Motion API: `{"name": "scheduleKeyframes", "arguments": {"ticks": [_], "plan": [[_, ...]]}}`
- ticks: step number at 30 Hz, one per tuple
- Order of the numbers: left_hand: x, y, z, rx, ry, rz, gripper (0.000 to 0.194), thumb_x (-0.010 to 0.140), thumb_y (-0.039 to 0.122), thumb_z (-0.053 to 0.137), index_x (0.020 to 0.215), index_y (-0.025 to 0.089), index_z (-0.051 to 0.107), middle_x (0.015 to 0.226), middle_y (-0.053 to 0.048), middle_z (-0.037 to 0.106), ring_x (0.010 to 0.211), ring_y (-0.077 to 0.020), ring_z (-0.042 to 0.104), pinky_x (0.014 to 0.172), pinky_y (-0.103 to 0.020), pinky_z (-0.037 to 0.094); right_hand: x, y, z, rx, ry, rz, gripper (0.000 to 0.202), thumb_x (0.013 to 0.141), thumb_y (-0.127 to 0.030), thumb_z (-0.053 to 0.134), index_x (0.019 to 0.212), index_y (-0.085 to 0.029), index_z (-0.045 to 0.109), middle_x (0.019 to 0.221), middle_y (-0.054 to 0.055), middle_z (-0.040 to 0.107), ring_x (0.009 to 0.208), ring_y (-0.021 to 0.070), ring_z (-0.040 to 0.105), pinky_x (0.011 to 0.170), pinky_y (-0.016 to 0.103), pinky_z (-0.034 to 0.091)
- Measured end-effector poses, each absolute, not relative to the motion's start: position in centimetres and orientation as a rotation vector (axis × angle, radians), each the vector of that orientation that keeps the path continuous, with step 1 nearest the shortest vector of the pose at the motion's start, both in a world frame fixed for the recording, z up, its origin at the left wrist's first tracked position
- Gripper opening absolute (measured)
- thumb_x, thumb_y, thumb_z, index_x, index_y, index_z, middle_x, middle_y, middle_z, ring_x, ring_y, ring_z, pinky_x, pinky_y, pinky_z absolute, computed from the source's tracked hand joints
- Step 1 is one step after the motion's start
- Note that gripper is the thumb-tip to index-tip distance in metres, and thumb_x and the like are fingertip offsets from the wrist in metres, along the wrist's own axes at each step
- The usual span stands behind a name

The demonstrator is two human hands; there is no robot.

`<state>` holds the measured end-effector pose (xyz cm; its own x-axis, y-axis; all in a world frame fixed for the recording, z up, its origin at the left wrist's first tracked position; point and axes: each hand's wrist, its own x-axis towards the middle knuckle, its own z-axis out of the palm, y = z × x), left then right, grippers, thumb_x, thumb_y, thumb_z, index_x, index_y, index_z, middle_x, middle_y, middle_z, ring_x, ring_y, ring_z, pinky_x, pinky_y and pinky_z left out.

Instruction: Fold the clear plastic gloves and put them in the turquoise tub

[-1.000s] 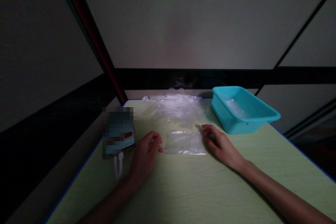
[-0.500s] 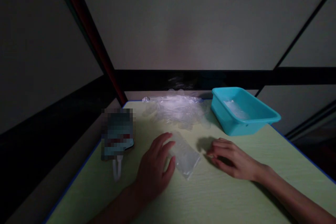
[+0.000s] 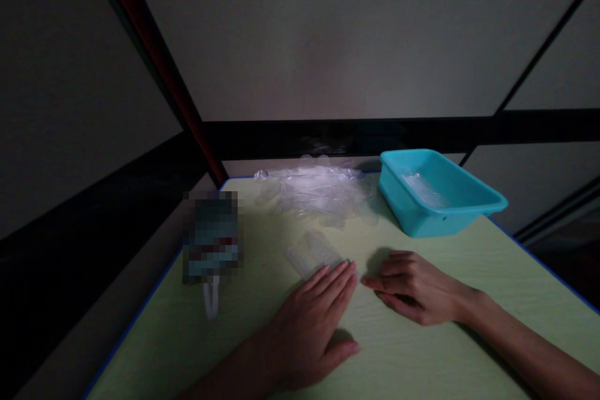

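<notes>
A flat, folded piece of thin clear plastic point(image 3: 315, 253) lies on the table in front of me. My left hand point(image 3: 315, 319) rests palm down over its near part, fingers stretched out together and thumb spread to the side, so that part is hidden. Just right of those fingertips is my right hand point(image 3: 410, 287), set on the table with its index finger pointing left near the plastic's right corner. Its other fingers are loosely curled and the thumb is apart; nothing shows in its grasp.
Behind the hands is a loose heap of clear, crinkled plastic pieces point(image 3: 319, 194). A turquoise basin point(image 3: 422, 219) at the back right has clear plastic point(image 3: 424, 189) inside. On the left lies a pixelated item point(image 3: 213, 237) with a white strap point(image 3: 210, 300). A wall stands behind the table point(image 3: 187, 356).
My left hand has moved right and flattened onto the plastic, which now lies slightly turned. My right hand's index finger has straightened toward the left.
</notes>
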<state>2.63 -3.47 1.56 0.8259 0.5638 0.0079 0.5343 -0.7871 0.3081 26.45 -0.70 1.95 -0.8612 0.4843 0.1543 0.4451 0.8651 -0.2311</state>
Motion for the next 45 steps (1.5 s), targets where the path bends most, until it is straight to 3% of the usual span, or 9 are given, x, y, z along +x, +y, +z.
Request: {"name": "scheduleKeyframes", "arguments": {"ticks": [35,45], "plan": [[2.63,-3.4,1.94,2.701,0.764,0.12,0.073,0.08,0.04,0.055,0.138,0.014,0.019,0.146,-0.009,0.011,0.134,-0.0204,0.009,0.109,-0.037,0.009,26.31,-0.48,1.62,-0.739,-2.784,0.252,0.033,0.088,-0.019,0.037,0.113,-0.016,0.057,0.073,0.007,0.063,0.069,0.0183,0.053,0.063,0.031,0.037],[2.47,-3.39,1.6,2.705,0.75,0.163,0.075,0.081,0.042,0.053,0.14,0.015,0.014,0.146,-0.009,0.011,0.134,-0.0211,0.009,0.109,-0.037,0.011,26.09,-0.56,2.05,-0.796,-2.78,0.375,0.032,0.084,-0.013,0.039,0.107,-0.018,0.061,0.074,0.007,0.064,0.069,0.0178,0.055,0.063,0.031,0.039]]}}
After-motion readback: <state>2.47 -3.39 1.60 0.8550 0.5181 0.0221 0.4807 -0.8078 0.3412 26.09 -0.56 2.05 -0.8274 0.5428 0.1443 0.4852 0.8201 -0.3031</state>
